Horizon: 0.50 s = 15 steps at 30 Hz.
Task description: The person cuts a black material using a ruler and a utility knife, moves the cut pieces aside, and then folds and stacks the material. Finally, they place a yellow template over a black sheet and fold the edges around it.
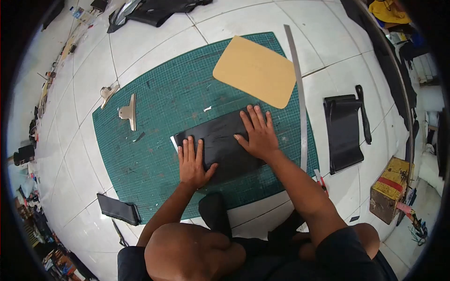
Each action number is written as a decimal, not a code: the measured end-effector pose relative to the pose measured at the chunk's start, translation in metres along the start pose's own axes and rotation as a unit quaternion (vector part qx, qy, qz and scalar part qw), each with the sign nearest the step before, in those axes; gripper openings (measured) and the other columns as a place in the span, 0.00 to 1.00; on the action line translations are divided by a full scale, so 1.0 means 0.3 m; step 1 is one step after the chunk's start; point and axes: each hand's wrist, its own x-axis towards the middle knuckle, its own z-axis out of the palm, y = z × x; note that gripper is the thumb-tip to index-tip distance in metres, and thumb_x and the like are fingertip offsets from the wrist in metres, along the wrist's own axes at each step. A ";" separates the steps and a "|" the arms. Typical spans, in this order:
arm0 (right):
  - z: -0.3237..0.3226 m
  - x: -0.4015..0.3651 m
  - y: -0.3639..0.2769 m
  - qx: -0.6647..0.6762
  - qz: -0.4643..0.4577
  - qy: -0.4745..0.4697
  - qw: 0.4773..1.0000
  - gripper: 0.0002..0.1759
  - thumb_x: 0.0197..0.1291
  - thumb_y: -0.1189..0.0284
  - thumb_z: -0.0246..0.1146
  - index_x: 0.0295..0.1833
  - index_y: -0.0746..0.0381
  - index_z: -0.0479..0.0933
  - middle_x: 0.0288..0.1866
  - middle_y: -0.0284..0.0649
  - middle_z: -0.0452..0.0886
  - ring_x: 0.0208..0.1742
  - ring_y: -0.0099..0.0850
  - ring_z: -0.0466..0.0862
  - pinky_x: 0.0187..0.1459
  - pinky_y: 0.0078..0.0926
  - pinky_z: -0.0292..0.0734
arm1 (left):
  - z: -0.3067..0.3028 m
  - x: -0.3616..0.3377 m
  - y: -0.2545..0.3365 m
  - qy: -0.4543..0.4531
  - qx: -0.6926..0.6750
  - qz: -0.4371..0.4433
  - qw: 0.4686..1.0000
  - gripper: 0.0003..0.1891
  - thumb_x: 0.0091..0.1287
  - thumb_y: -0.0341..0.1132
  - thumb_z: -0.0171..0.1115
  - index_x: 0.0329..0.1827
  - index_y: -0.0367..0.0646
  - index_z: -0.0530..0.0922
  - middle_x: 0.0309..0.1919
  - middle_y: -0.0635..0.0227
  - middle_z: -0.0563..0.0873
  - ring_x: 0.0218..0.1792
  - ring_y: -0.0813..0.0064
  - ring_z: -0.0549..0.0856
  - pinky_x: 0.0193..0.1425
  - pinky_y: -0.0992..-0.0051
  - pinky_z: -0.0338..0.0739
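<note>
A smooth black sheet of leather-like material [220,145] lies on the green cutting mat [159,173], with a thin white edge showing at its left corner. My left hand [191,164] rests flat on its left end, fingers stretched out. On its right end my right hand [258,133] lies flat too, fingers spread and thumb pointing inward. Above my right hand is a tan board with rounded corners [255,70]. A long steel ruler [300,98] lies along the mat's right side.
Two metal bulldog clips [127,112] sit at the mat's upper left. Folded black material [343,133] lies on the tiles at right, another black piece [118,209] at lower left. A cutter [321,181] is near the mat's right edge. A yellow box [390,189] stands far right.
</note>
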 end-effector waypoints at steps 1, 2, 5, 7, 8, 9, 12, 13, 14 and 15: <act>-0.006 0.002 -0.001 0.002 0.001 -0.003 1.000 0.44 0.71 0.40 0.55 0.82 0.57 0.64 0.85 0.50 0.60 0.87 0.47 0.56 0.81 0.65 0.47 | -0.003 0.002 0.001 0.005 -0.013 0.002 1.000 0.52 0.66 0.64 0.65 0.84 0.37 0.58 0.84 0.36 0.51 0.84 0.37 0.50 0.85 0.41 0.42; -0.012 0.002 -0.001 0.003 0.003 -0.007 1.000 0.44 0.71 0.40 0.56 0.82 0.57 0.64 0.85 0.50 0.60 0.87 0.47 0.56 0.81 0.65 0.47 | -0.006 0.000 0.004 0.005 -0.022 -0.003 1.000 0.52 0.66 0.64 0.65 0.84 0.37 0.58 0.84 0.37 0.51 0.84 0.38 0.50 0.85 0.41 0.41; 0.003 -0.004 0.000 0.009 -0.001 0.016 1.000 0.45 0.71 0.39 0.56 0.82 0.58 0.64 0.85 0.51 0.60 0.87 0.47 0.56 0.81 0.65 0.47 | -0.005 -0.005 0.006 0.005 -0.016 -0.003 1.000 0.52 0.65 0.63 0.66 0.84 0.38 0.58 0.84 0.38 0.50 0.85 0.39 0.49 0.85 0.41 0.41; -0.017 0.000 -0.013 0.018 0.001 0.027 0.999 0.45 0.70 0.40 0.57 0.81 0.59 0.64 0.84 0.52 0.61 0.86 0.48 0.57 0.81 0.66 0.47 | 0.004 -0.006 -0.001 0.020 -0.015 0.003 1.000 0.52 0.65 0.63 0.66 0.84 0.38 0.58 0.84 0.38 0.50 0.85 0.39 0.49 0.86 0.42 0.40; -0.036 0.002 -0.026 0.024 0.002 0.029 0.999 0.44 0.70 0.41 0.58 0.80 0.60 0.65 0.83 0.53 0.62 0.86 0.49 0.58 0.81 0.66 0.47 | 0.010 -0.006 -0.003 0.019 -0.018 0.003 1.000 0.52 0.65 0.63 0.66 0.84 0.38 0.58 0.84 0.38 0.50 0.85 0.39 0.49 0.86 0.42 0.40; -0.068 0.009 -0.031 0.032 0.003 0.029 0.999 0.44 0.69 0.42 0.60 0.79 0.61 0.66 0.82 0.53 0.64 0.85 0.49 0.60 0.80 0.67 0.47 | 0.008 -0.009 -0.004 0.017 -0.021 0.001 1.000 0.53 0.65 0.63 0.66 0.84 0.38 0.58 0.84 0.38 0.50 0.85 0.39 0.49 0.86 0.42 0.40; -0.238 0.095 -0.030 0.151 0.016 0.041 0.987 0.42 0.66 0.48 0.66 0.76 0.64 0.68 0.77 0.55 0.68 0.81 0.52 0.65 0.78 0.61 0.56 | 0.000 -0.009 0.002 0.010 -0.034 -0.005 0.999 0.52 0.66 0.63 0.66 0.84 0.38 0.58 0.84 0.39 0.51 0.85 0.39 0.49 0.86 0.41 0.40; -0.291 0.141 0.000 0.257 0.099 0.027 0.961 0.39 0.63 0.56 0.71 0.73 0.65 0.69 0.74 0.55 0.71 0.77 0.54 0.68 0.74 0.52 0.66 | 0.000 -0.008 0.000 0.014 -0.035 -0.002 0.999 0.52 0.66 0.64 0.66 0.84 0.39 0.58 0.84 0.39 0.51 0.85 0.40 0.49 0.86 0.42 0.40; -0.296 0.183 0.052 0.241 0.159 0.035 0.957 0.40 0.62 0.58 0.71 0.74 0.66 0.68 0.74 0.56 0.70 0.77 0.55 0.69 0.73 0.49 0.69 | -0.001 -0.009 -0.004 0.016 -0.035 0.001 0.999 0.52 0.66 0.64 0.66 0.84 0.39 0.58 0.84 0.39 0.51 0.85 0.40 0.49 0.86 0.42 0.40; -0.291 0.212 0.110 0.225 0.219 0.044 0.948 0.41 0.61 0.59 0.71 0.75 0.66 0.67 0.75 0.57 0.69 0.76 0.55 0.69 0.72 0.47 0.71 | -0.002 -0.010 -0.005 0.015 -0.037 0.000 0.999 0.52 0.66 0.64 0.66 0.84 0.39 0.58 0.84 0.39 0.51 0.85 0.40 0.49 0.86 0.42 0.40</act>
